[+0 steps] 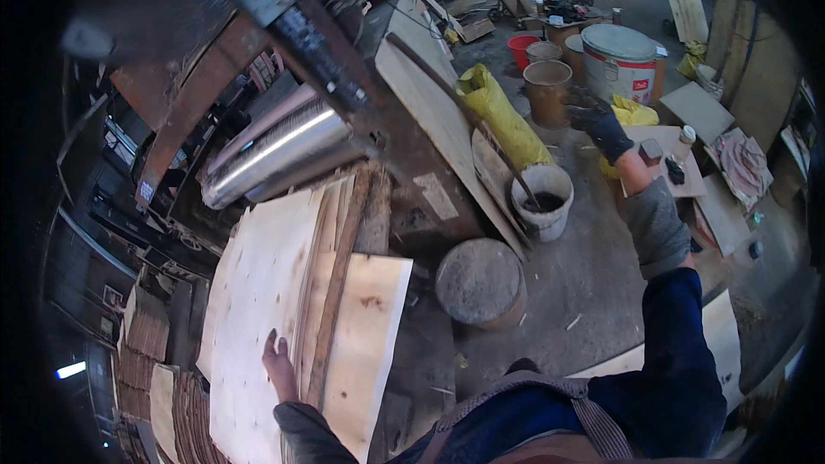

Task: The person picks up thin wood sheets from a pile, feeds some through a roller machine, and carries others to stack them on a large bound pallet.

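My left hand (279, 368) is bare and rests on the top pale wood veneer sheet (258, 279) of a stack, its fingers stretched out. Beside it a narrow dark wooden strip (337, 301) runs along the stack's right side. Another veneer sheet (369, 305) sticks out beyond the strip. Out to the right, my right hand (599, 126) wears a dark glove and is held away from my body, above the floor. Its fingers look spread, and I see nothing in them. In the picture it overlaps the edge of a brown bucket (547, 90); contact cannot be made out.
Shiny metal rollers (279, 155) in a rusty frame stand past the stack. A round drum (481, 283), a white bucket of dark stuff (543, 202) and a yellow sack roll (507, 116) are ahead. Boards and rags (741, 167) lie at right; veneer piles (144, 335) stand at left.
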Motion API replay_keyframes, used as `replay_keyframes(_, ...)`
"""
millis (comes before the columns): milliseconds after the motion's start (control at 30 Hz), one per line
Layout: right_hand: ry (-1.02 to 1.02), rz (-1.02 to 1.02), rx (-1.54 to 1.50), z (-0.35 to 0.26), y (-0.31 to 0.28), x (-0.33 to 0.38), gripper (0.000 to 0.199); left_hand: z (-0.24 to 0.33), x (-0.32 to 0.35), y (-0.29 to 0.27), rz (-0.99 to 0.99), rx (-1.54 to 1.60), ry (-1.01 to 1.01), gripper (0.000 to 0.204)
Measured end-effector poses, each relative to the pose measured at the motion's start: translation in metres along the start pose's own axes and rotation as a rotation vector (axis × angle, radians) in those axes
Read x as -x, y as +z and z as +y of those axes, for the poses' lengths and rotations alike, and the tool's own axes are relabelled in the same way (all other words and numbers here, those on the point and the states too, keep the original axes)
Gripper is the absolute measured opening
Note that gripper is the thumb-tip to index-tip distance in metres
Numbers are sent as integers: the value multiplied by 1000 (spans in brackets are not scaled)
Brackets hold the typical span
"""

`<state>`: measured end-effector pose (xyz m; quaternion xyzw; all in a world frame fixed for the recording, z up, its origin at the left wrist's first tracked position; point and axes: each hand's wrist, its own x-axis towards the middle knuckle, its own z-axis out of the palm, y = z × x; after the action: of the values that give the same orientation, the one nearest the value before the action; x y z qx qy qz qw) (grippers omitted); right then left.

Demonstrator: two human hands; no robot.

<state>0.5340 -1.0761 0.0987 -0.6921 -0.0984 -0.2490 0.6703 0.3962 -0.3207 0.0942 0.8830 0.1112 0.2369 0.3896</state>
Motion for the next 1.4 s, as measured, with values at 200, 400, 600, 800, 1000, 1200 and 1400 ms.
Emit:
replay_keyframes(200, 51, -129, -156, 69, -27, -93, 36, 75, -46, 151, -92, 102, -50, 33)
replay_keyframes(400, 508, -160, -308, 136, -78, -133, 35, 143, -32, 244, -162, 153, -234, 32)
replay_keyframes(600, 572, -379, -485, 214, -76, -143, 33, 191, 36, 266, -90, -111, -436, 32)
replay_keyframes(800, 55, -787, -106, 314, -41, -93, 34, 218, 97, 300, -146, -80, -564, 31)
replay_keyframes(1000, 805, -960, -554, 245, 19, -20, 38, 206, 182, 268, -94, 80, -733, 33)
replay_keyframes(1200, 1125, -1187, -1063, 201, 94, 63, 40, 191, 280, 196, 39, 184, -717, 34)
replay_keyframes(1400, 1126, -1219, -1014, 99, 189, 150, 37, 160, 397, 96, 319, 225, -708, 33)
